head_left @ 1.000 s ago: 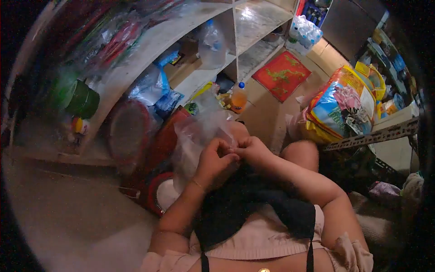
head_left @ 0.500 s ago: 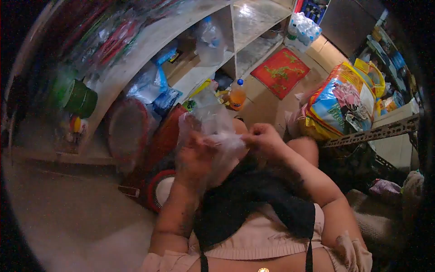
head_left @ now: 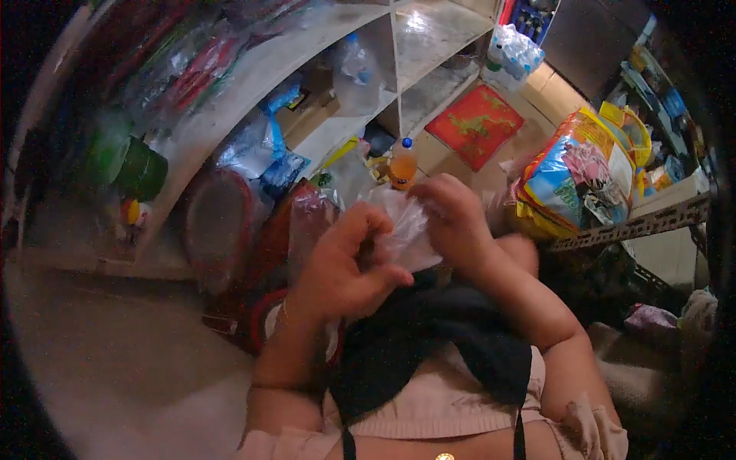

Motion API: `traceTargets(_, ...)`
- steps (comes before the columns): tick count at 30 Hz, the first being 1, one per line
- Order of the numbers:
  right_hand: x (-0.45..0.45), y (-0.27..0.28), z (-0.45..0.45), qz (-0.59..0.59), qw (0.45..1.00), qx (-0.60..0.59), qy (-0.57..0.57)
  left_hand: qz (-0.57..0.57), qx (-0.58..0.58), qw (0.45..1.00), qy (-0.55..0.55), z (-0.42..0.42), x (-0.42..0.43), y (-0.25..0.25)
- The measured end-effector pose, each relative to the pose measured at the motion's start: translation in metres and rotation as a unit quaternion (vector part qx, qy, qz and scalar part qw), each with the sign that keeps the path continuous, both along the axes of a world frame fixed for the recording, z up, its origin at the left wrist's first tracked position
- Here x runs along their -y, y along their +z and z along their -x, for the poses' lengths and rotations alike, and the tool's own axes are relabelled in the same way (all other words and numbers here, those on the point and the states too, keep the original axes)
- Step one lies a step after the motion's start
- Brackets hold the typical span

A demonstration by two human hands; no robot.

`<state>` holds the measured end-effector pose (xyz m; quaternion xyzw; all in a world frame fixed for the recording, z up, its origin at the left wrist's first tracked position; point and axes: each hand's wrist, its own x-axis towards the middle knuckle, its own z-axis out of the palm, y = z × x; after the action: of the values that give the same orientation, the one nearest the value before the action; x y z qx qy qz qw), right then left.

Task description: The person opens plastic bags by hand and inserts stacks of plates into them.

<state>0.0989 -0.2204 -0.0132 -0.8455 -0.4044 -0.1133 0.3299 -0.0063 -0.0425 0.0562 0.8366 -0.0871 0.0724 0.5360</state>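
Observation:
A crumpled clear plastic bag (head_left: 409, 228) lies between my hands, above my lap. My right hand (head_left: 458, 222) has its fingers bent down and closed on the bag's upper right part. My left hand (head_left: 343, 270) is at the bag's left side, thumb stretched out and apart from the curled index finger. Its other fingertips are partly hidden and blurred against the plastic. More clear plastic (head_left: 310, 222) hangs just beyond my left hand. Past the bag stands a bottle of orange drink (head_left: 402, 165) with a blue cap.
On the right sits a large, colourful printed sack (head_left: 571, 176) behind a perforated metal bar (head_left: 636, 222). A red mat (head_left: 475, 125) lies on the floor ahead. Shelves (head_left: 337, 126) with plastic packets run along the left. Wrapped bottles (head_left: 515, 54) stand at the back.
The plastic bag, stretched between both hands before, is now bunched up and lower. My left hand has moved right with its fingers spreading; my right hand has turned down over the bag.

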Motion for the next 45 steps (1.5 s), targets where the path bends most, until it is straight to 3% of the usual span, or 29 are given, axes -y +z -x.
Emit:
traceTargets(1,0.005,0.003,0.0,-0.153,0.966,-0.209,0.025,0.0,-0.001,1.0,0.006,-0.003,-0.006,-0.005)
traceTargets(2,0.011,0.017,0.004,-0.258,0.877,-0.395,0.091,-0.194,0.055,0.976,0.081,-0.008,-0.014,-0.017)
traceTargets(3,0.017,0.03,0.008,-0.362,0.74,-0.555,0.115,-0.381,0.105,0.906,0.149,-0.011,-0.024,-0.026)
traceTargets(4,0.027,0.057,0.015,-0.414,0.582,-0.678,0.173,-0.385,0.097,0.905,0.155,-0.011,-0.033,-0.03)
traceTargets(6,0.041,0.079,0.025,-0.481,0.52,-0.672,0.216,-0.286,-0.091,0.892,0.337,-0.011,-0.054,-0.034)
traceTargets(7,0.044,0.083,0.028,-0.48,0.512,-0.678,0.217,-0.291,-0.099,0.888,0.341,-0.012,-0.066,-0.04)
traceTargets(9,0.054,0.079,0.028,-0.51,0.557,-0.609,0.243,-0.089,-0.088,0.904,0.409,-0.007,-0.082,-0.053)
traceTargets(10,0.061,0.071,0.024,-0.517,0.569,-0.588,0.251,-0.091,-0.094,0.899,0.418,-0.003,-0.085,-0.054)
traceTargets(11,0.07,0.062,0.011,-0.411,0.77,-0.445,0.2,-0.121,-0.064,0.913,0.383,0.0,-0.085,-0.052)
traceTargets(13,0.065,0.056,-0.008,-0.226,0.926,-0.27,0.136,-0.151,-0.035,0.923,0.351,0.008,-0.083,-0.04)
traceTargets(15,0.059,0.035,-0.028,-0.067,0.993,-0.094,0.022,-0.018,-0.186,0.946,0.264,0.015,-0.078,-0.026)
traceTargets(16,0.059,0.019,-0.034,0.005,0.998,-0.015,-0.053,-0.019,-0.185,0.946,0.265,0.02,-0.084,-0.031)
traceTargets(17,0.059,0.013,-0.032,0.005,0.998,0.0,-0.063,-0.014,-0.236,0.953,0.191,0.028,-0.096,-0.044)
traceTargets(18,0.059,0.012,-0.031,0.004,0.998,-0.004,-0.058,-0.008,-0.29,0.95,0.116,0.04,-0.109,-0.06)
traceTargets(19,0.058,0.013,-0.029,-0.025,0.995,-0.062,-0.069,-0.009,-0.296,0.948,0.121,0.054,-0.122,-0.078)
traceTargets(20,0.058,0.015,-0.027,-0.056,0.988,-0.117,-0.082,-0.227,-0.315,0.91,0.149,0.069,-0.138,-0.1)
traceTargets(21,0.058,0.017,-0.026,-0.06,0.988,-0.119,-0.082,-0.434,-0.315,0.827,0.168,0.082,-0.154,-0.123)
traceTargets(23,0.059,0.023,-0.024,-0.091,0.975,-0.197,-0.044,-0.588,-0.406,0.676,0.179,0.12,-0.179,-0.176)
traceTargets(27,0.05,0.029,-0.011,-0.096,0.937,-0.326,-0.079,-0.577,-0.409,0.656,0.262,0.154,-0.173,-0.202)
traceTargets(30,0.046,0.018,-0.012,-0.135,0.916,-0.375,-0.053,-0.573,-0.363,0.7,0.225,0.184,-0.222,-0.239)
traceTargets(31,0.046,0.015,-0.012,-0.13,0.915,-0.378,-0.057,-0.446,-0.374,0.778,0.236,0.197,-0.246,-0.246)
traceTargets(32,0.046,0.015,-0.013,-0.123,0.914,-0.382,-0.062,-0.309,-0.378,0.839,0.241,0.197,-0.251,-0.238)
traceTargets(33,0.045,0.019,-0.012,-0.124,0.914,-0.381,-0.062,-0.309,-0.377,0.839,0.241,0.199,-0.254,-0.23)
traceTargets(38,0.041,0.025,-0.011,-0.14,0.918,-0.369,-0.041,-0.367,-0.271,0.82,0.345,0.161,-0.207,-0.062)
traceTargets(40,0.039,0.02,-0.015,-0.135,0.933,-0.333,-0.005,-0.394,-0.164,0.792,0.437,0.153,-0.193,-0.009)
traceTargets(42,0.037,0.019,-0.021,-0.122,0.947,-0.295,0.017,-0.393,-0.049,0.755,0.522,0.141,-0.169,0.028)
traceTargets(45,0.024,0.03,-0.023,-0.109,0.94,-0.31,0.087,-0.324,0.031,0.754,0.571,0.115,-0.113,0.061)
